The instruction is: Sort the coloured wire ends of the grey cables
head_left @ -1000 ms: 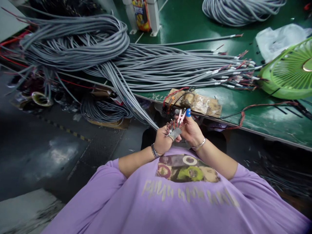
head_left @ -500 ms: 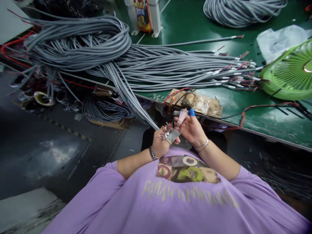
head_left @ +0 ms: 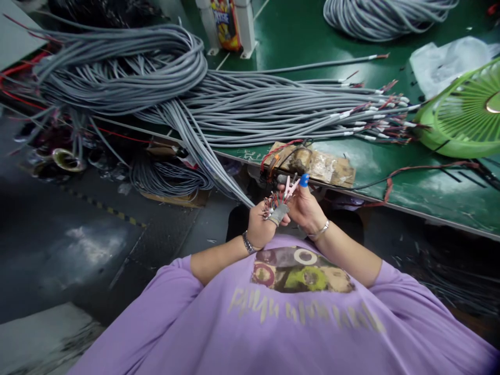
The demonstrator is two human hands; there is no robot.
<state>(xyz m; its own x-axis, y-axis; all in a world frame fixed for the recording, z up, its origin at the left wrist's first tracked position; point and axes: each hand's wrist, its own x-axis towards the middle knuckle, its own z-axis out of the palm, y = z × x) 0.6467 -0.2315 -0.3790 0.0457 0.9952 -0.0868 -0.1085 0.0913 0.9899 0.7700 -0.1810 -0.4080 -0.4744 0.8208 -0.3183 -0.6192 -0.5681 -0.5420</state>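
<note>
My left hand (head_left: 259,227) is closed round the end of a grey cable bundle (head_left: 219,172) whose thin coloured wires (head_left: 273,200) fan out above the fist; a grey guard covers one finger. Right beside it, my right hand (head_left: 307,210) pinches a small pink clip tool (head_left: 289,186) against those wire tips, with a blue cap on one fingertip. Both hands are held close to my chest, just below the green table's front edge. The bundle runs up and left to a big heap of grey cables (head_left: 128,73).
On the green table (head_left: 422,187) lie a taped brown block with red and black wires (head_left: 312,161), a green fan (head_left: 464,117), a plastic bag (head_left: 445,62) and another grey coil (head_left: 383,15). More cable coils and tape rolls lie on the dark floor at left.
The hands stayed together in front of my chest. My right hand shifted the pink clip slightly at the wire tips; the view wobbled a little.
</note>
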